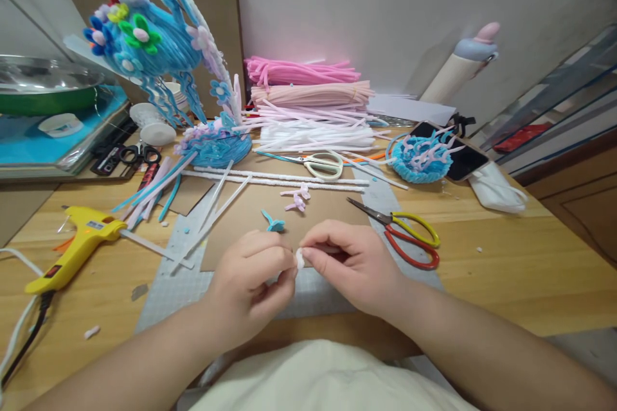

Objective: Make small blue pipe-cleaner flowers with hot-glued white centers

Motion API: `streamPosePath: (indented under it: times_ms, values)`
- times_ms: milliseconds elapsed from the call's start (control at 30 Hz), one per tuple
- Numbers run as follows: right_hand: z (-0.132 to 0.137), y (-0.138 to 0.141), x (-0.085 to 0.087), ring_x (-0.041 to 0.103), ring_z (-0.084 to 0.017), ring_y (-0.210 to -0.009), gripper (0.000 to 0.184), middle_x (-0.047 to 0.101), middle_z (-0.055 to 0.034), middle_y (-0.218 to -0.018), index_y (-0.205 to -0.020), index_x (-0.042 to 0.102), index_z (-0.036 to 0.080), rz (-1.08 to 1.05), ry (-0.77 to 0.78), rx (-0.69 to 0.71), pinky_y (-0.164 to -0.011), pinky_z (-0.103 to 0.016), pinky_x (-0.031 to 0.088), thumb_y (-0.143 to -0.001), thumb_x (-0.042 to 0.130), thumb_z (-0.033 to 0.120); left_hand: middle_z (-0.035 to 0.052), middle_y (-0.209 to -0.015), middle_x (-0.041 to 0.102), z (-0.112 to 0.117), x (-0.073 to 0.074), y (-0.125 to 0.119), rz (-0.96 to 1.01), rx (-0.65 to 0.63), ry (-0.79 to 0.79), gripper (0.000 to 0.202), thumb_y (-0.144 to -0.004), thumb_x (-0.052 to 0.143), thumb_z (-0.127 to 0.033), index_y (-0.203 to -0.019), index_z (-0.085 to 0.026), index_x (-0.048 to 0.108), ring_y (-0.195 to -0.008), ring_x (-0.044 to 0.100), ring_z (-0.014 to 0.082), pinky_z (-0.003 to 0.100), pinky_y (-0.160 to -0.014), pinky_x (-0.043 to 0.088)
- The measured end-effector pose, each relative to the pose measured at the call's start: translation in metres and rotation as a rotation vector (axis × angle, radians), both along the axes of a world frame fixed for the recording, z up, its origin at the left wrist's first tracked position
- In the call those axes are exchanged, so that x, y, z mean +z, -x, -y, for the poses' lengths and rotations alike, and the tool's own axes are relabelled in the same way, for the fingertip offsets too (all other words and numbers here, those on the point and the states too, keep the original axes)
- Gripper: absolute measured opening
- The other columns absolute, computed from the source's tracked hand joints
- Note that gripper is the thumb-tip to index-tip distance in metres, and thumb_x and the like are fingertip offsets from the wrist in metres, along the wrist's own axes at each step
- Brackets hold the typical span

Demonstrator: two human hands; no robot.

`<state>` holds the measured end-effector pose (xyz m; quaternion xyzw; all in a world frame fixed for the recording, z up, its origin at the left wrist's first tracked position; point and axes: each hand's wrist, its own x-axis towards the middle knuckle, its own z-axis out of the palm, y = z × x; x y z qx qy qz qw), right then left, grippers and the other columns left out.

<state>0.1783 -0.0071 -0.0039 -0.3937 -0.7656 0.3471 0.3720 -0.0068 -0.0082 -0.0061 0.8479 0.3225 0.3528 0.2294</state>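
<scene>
Between my fingertips is a small curled piece of white pipe cleaner (300,259). My left hand (255,276) pinches it from one side, and my right hand (354,263) grips its other side with thumb and forefinger. Just beyond the hands, a blue twisted pipe-cleaner piece (274,225) and light-purple pipe-cleaner pieces (297,198) lie on a brown cardboard sheet (226,221). Red-and-yellow-handled scissors (409,234) rest partly open to the right of my right hand. Much of the white piece is covered by my fingers.
A yellow glue gun (77,241) with a glue stick lies at left. Behind stand a blue flowered pipe-cleaner jellyfish (154,38) on an arched stand and pipe-cleaner bundles (308,99). Cream-handled scissors (325,166), a blue fuzzy cup-shaped piece (421,160) and a phone (467,160) sit farther back.
</scene>
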Motion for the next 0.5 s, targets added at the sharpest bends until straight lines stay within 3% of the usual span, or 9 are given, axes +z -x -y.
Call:
streamPosePath:
  times_ms: [133,300,400,500]
  values:
    - [0.0014,-0.0006,-0.0020,0.050,-0.011,-0.059,0.017,0.058,0.0005,-0.064,-0.076,0.058,0.018,0.240,-0.219,0.062,-0.056,-0.023,0.036,-0.088,0.046,0.015,0.0001,-0.067,0.052,0.0024,0.0007,-0.0018,0.069,0.090,0.047,0.019,-0.081,0.047,-0.004,-0.073,-0.020,0.047,-0.064,0.047,0.0135,0.027,-0.058,0.037]
    - [0.0064,-0.0007,0.0009,0.046,-0.014,-0.057,0.020,0.055,-0.0008,-0.062,-0.071,0.053,0.018,0.463,-0.469,0.111,-0.054,-0.028,0.031,-0.088,0.041,0.017,-0.0006,-0.064,0.051,0.0018,-0.0024,-0.0032,0.015,0.162,0.027,0.020,-0.083,0.047,-0.007,-0.069,-0.020,0.047,-0.061,0.046,0.0135,0.027,-0.057,0.035]
    - [0.0082,-0.0012,0.0024,0.044,-0.013,-0.056,0.021,0.055,-0.0006,-0.062,-0.070,0.053,0.018,0.445,-0.520,0.160,-0.053,-0.027,0.032,-0.087,0.041,0.015,0.0013,-0.067,0.055,-0.0002,-0.0036,-0.0026,-0.086,0.126,-0.016,0.018,-0.084,0.047,-0.009,-0.069,-0.019,0.049,-0.064,0.049,0.0148,0.028,-0.059,0.035]
    - [0.0073,-0.0030,0.0042,0.044,-0.012,-0.055,0.020,0.055,0.0004,-0.060,-0.068,0.053,0.017,0.357,-0.451,0.178,-0.053,-0.026,0.032,-0.085,0.044,0.013,0.0029,-0.070,0.058,-0.0022,-0.0031,-0.0012,-0.201,0.019,-0.045,0.018,-0.083,0.046,-0.008,-0.069,-0.019,0.050,-0.067,0.051,0.0160,0.030,-0.061,0.034]
